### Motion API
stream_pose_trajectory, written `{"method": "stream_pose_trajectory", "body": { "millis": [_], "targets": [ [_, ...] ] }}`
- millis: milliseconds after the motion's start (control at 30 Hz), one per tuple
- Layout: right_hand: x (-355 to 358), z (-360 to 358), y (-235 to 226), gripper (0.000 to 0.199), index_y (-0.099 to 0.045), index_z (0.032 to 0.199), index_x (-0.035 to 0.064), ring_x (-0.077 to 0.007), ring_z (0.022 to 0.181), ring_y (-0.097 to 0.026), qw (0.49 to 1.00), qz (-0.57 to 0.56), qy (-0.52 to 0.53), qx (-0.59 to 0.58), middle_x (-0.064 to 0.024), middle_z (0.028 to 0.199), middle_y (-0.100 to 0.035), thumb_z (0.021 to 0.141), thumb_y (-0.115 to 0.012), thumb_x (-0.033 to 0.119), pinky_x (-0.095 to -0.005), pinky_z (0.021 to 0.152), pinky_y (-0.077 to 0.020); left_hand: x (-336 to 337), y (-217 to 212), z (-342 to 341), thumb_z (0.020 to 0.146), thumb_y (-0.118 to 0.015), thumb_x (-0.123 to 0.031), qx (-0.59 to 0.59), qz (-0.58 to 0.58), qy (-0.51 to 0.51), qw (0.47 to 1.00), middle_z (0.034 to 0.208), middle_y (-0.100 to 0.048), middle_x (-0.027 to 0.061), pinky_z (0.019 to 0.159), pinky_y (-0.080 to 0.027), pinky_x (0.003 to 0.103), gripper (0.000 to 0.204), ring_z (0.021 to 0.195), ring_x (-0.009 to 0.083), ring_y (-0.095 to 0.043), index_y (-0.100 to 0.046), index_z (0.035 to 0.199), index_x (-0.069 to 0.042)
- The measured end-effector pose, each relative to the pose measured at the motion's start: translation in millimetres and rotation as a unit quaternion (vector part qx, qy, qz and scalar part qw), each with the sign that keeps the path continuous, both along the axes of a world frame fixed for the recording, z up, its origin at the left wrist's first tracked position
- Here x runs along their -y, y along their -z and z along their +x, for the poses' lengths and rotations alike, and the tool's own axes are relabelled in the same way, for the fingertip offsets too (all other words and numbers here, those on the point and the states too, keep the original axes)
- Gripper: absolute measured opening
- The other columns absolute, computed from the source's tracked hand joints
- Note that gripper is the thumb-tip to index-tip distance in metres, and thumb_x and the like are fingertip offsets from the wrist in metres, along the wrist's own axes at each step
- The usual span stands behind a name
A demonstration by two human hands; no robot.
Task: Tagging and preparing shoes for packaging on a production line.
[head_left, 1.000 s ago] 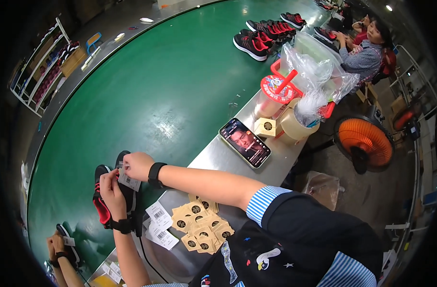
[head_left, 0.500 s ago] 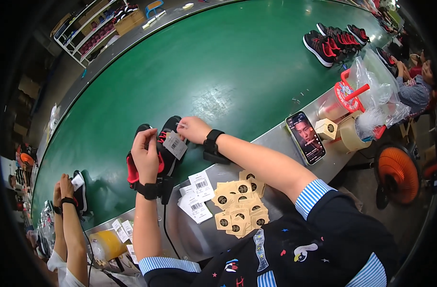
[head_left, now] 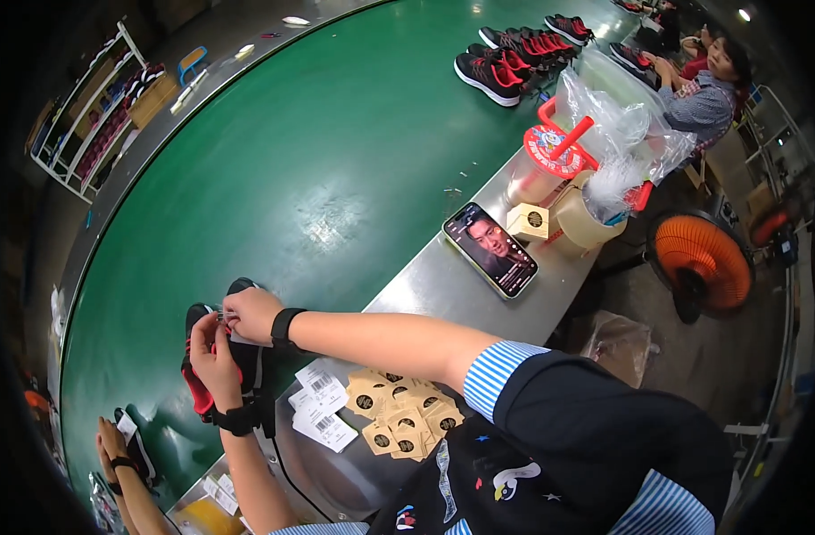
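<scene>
A pair of black shoes with red insides (head_left: 199,392) stands on the green belt in front of me. My left hand (head_left: 216,364) is over the shoes, thumb and fingertips pinched together. My right hand (head_left: 254,316) meets it from the right, its fingers also closed. A thin, clear plastic tag fastener (head_left: 222,315) shows between the fingertips of both hands; its ends are too small to make out. Beneath my right hand, part of a white hang tag (head_left: 244,339) shows against the shoe, the rest hidden.
White barcode tags (head_left: 322,406) and tan square tags (head_left: 406,419) lie on the metal ledge by my body. Along it are a phone (head_left: 489,250), a small box (head_left: 527,222) and a lidded cup (head_left: 550,160). More shoes (head_left: 501,76) stand farther off. A co-worker's hands (head_left: 113,446) work at left.
My view has turned, so the scene sits further left and lower. My right hand has come in to meet my left at the fingertips, and the white tag is now mostly covered.
</scene>
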State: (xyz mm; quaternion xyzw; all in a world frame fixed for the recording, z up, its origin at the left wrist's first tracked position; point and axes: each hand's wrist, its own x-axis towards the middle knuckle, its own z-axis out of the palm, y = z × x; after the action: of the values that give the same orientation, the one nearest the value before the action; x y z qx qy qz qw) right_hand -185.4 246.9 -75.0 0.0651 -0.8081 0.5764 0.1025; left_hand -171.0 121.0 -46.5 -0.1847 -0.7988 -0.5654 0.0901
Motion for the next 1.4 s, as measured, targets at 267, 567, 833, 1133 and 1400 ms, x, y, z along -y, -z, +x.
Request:
{"method": "stream_pose_trajectory", "body": {
  "millis": [267,567,833,1133,1400],
  "targets": [
    [-5,-11,3,0.014,-0.062,0.076,0.0008,-0.0133,0.067,-0.058,0.94,-0.289,-0.148,0.104,-0.0072,0.07,-0.062,0.066,-0.063,0.01,-0.0272,0.062,-0.0458,3,-6,7,0.08,-0.048,0.003,-0.046,-0.107,-0.033,0.993,0.079,-0.054,0.005,0.066,-0.041,0.025,0.024,0.069,0.0119,-0.05,-0.049,0.103,-0.001],
    [-3,-6,-2,0.008,-0.064,0.068,0.0041,-0.0181,0.059,-0.06,0.986,-0.1,-0.123,0.043,-0.0091,0.065,-0.063,0.061,-0.062,0.008,-0.0296,0.058,-0.0472,5,-9,17,0.075,-0.049,0.007,-0.077,-0.205,-0.035,0.975,0.078,-0.053,0.0074,0.066,-0.041,0.027,0.027,0.07,0.0164,-0.051,-0.048,0.101,-0.001],
    [20,-8,-5,0.015,-0.062,0.074,0.0026,-0.0273,0.068,-0.059,0.994,-0.026,-0.1,-0.022,-0.0155,0.074,-0.061,0.066,-0.062,0.015,-0.034,0.063,-0.0473,22,-1,27,0.077,-0.052,0.004,-0.14,-0.209,-0.097,0.963,0.095,-0.053,0.0115,0.079,-0.041,0.029,0.028,0.087,0.0196,-0.053,-0.046,0.104,0.001],
    [-99,38,-93,0.016,-0.051,0.089,0.0056,-0.0019,0.044,-0.027,0.859,-0.454,-0.154,0.181,0.0064,0.055,-0.034,0.087,-0.047,0.022,-0.017,0.035,-0.0179,-12,-41,115,0.049,-0.076,-0.039,-0.054,-0.469,0.274,0.838,0.132,-0.03,0.0175,0.097,-0.024,0.053,0.082,0.124,0.0365,-0.023,-0.045,0.119,-0.012],
    [-155,87,-79,0.014,-0.052,0.088,0.0073,-0.0021,0.044,-0.023,0.838,-0.486,-0.144,0.204,0.0062,0.058,-0.031,0.088,-0.045,0.02,-0.0168,0.036,-0.0159,-8,-32,119,0.046,-0.077,-0.047,-0.006,-0.555,0.296,0.778,0.136,-0.022,0.0202,0.097,-0.021,0.055,0.094,0.127,0.0393,-0.015,-0.039,0.124,-0.01]
  ]
}}
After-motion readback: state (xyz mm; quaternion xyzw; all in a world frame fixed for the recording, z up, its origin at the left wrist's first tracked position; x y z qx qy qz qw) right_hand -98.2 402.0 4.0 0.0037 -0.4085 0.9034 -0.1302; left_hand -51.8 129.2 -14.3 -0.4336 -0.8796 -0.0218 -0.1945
